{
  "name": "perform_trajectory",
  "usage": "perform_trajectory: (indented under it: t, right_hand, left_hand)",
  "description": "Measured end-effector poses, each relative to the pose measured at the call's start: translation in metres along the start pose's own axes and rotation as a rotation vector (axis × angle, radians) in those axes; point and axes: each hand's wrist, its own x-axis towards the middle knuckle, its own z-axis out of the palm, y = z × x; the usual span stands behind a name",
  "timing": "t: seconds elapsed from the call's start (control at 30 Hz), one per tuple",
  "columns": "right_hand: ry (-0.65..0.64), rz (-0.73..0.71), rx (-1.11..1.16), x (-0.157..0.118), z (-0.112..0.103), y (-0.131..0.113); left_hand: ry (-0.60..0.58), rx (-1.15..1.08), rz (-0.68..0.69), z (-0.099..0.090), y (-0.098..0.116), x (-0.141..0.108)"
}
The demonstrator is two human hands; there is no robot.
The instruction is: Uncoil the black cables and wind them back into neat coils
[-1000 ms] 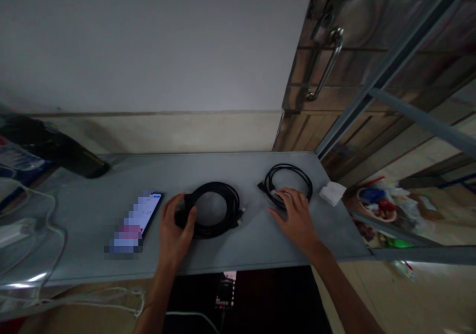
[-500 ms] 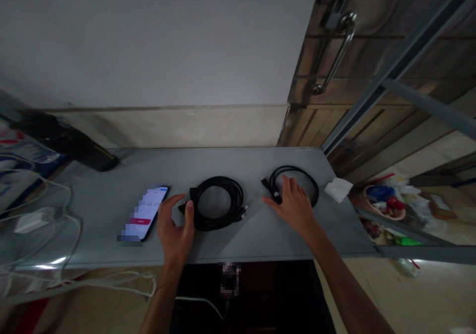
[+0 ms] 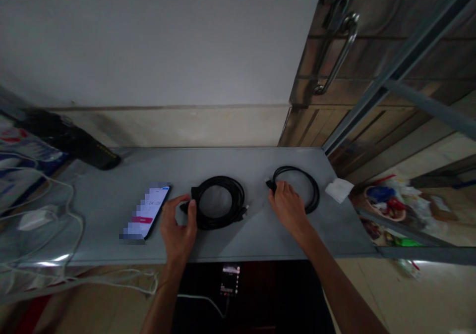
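Note:
Two coiled black cables lie on the grey tabletop [image 3: 245,163]. The thicker coil [image 3: 240,197] is in the middle, with connectors at its left and lower right. My left hand [image 3: 179,225] rests beside its left end, thumb and forefinger apart near the connector, holding nothing that I can see. To the right, my right hand [image 3: 288,202] has its fingers closed on the near left side of the thinner black cable [image 3: 317,190]. A connector of that cable sticks out to the left of the fingers. My palm hides part of the loop.
Left of my left hand lies a lit phone [image 3: 148,212]. A black bottle-shaped object [image 3: 89,148] and white cords with a white adapter [image 3: 37,218] are further left. Crumpled white paper [image 3: 339,190] lies by the right edge. Another phone [image 3: 230,279] is below the table.
My right hand has moved slightly left and its spread fingers have closed on the thinner cable. My left hand stays by the thicker coil almost unchanged.

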Motion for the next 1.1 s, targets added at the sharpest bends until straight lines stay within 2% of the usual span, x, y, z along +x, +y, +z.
perform_trajectory:
  t: [0.1,0.17,0.23,0.3,0.33,0.43,0.47,0.53,0.6,0.7,0.8,0.93,1.03,1.1]
  right_hand:
    - [-0.012,0.037,0.233,-0.013,0.003,0.004]
    - [0.024,0.031,0.438,-0.025,0.005,0.007]
    - [0.099,0.007,0.615,-0.041,0.004,0.007]
    - [0.166,0.004,0.74,-0.061,-0.002,0.005]
    - [0.185,0.013,0.788,-0.072,-0.006,0.002]
    - [0.18,0.008,0.878,-0.108,-0.021,-0.011]
    - [0.173,-0.008,0.897,-0.12,-0.026,-0.017]
    - [0.168,-0.043,0.923,-0.143,-0.033,-0.026]
    - [0.194,-0.05,0.925,-0.162,-0.036,-0.033]
    - [0.212,-0.085,0.928,-0.184,-0.04,-0.035]
    - [0.162,-0.135,0.975,-0.198,-0.05,-0.032]
    - [0.119,-0.12,1.052,-0.208,-0.069,-0.021]
    - [0.151,-0.029,1.089,-0.216,-0.084,0.003]
    - [0.24,0.053,1.121,-0.224,-0.097,0.03]
  left_hand:
    - [0.012,-0.002,0.043,0.0,-0.001,0.001]
    - [0.013,-0.016,0.102,-0.001,0.001,0.0]
    - [-0.002,-0.058,0.144,-0.004,0.012,-0.006]
    - [-0.059,-0.143,0.114,-0.009,0.035,-0.021]
    - [-0.099,-0.207,0.063,-0.011,0.051,-0.031]
    - [-0.493,-0.421,-0.181,-0.016,0.11,-0.067]
    - [-0.574,-0.511,-0.29,-0.016,0.129,-0.077]
    - [-0.643,-0.685,-0.493,-0.014,0.16,-0.092]
    - [-0.624,-0.769,-0.601,-0.011,0.177,-0.096]
    - [-0.612,-0.793,-0.659,-0.012,0.182,-0.091]
    - [-0.596,-0.755,-0.677,-0.023,0.176,-0.089]
    - [-0.455,-0.665,-0.749,-0.041,0.172,-0.093]
    - [-0.431,-0.757,-0.845,-0.057,0.174,-0.086]
    - [-0.42,-0.856,-0.87,-0.071,0.174,-0.075]
